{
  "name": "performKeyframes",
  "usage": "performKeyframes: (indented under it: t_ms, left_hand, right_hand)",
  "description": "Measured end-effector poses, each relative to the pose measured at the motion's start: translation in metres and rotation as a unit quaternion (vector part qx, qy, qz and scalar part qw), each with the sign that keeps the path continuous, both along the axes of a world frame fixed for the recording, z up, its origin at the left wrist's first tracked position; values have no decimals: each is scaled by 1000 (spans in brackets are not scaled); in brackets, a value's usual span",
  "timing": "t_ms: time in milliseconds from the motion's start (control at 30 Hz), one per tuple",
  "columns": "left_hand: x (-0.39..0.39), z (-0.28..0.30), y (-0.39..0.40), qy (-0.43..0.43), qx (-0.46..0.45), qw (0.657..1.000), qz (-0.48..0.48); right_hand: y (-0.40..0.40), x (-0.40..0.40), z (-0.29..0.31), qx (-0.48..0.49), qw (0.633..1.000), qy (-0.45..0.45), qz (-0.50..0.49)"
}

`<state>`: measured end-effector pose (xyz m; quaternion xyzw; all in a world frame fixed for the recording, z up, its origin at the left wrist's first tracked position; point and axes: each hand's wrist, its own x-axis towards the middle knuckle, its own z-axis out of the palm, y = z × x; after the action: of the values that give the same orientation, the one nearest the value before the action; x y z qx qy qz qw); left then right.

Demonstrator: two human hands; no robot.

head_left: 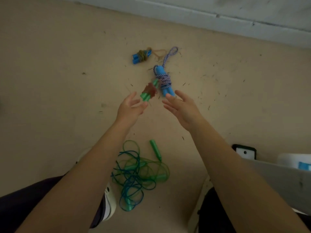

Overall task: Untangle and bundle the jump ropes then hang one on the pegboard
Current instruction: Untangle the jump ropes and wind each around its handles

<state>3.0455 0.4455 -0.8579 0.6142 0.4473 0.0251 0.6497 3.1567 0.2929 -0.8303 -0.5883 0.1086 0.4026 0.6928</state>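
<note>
Both hands reach forward into the middle of the frame with fingers spread and relaxed, gripping nothing. The left hand has its fingertips just below a bundled rope with green handles and a reddish cord wrapped round them; the bundle is blurred, and whether the fingertips touch it cannot be told. The right hand is likewise open, its fingertips at the lower end of a second bundle, blue handles bound in blue-and-white twisted cord, whose loop trails up toward the top centre. Further up and left of that lies a third bundle, blue handles wound in olive cord. All three rest on a tan floor scattered with small dark specks. Below the forearms, at lower centre, a loose tangle of green and blue ropes lies between the person's knees, one green handle pointing upward from it. A grey bin sits at the right edge.
</note>
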Motion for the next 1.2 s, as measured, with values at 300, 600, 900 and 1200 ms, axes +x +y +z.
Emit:
performKeyframes:
  t_ms: [300,600,900,1200]
  left_hand:
    - [-131,-65,-20,267,97,932,-225]
    - [-163,-92,-45,289,53,925,-240]
    - [-116,-33,-30,160,-77,954,-240]
    - [-70,124,-43,-69,-55,978,-191]
  right_hand:
    - [-50,-86,-91,-348,874,-52,335]
    - [-41,-156,-126,-340,871,-71,347]
    - [-52,-120,-70,-195,932,-24,305]
    - [-68,-93,88,-82,960,-158,218]
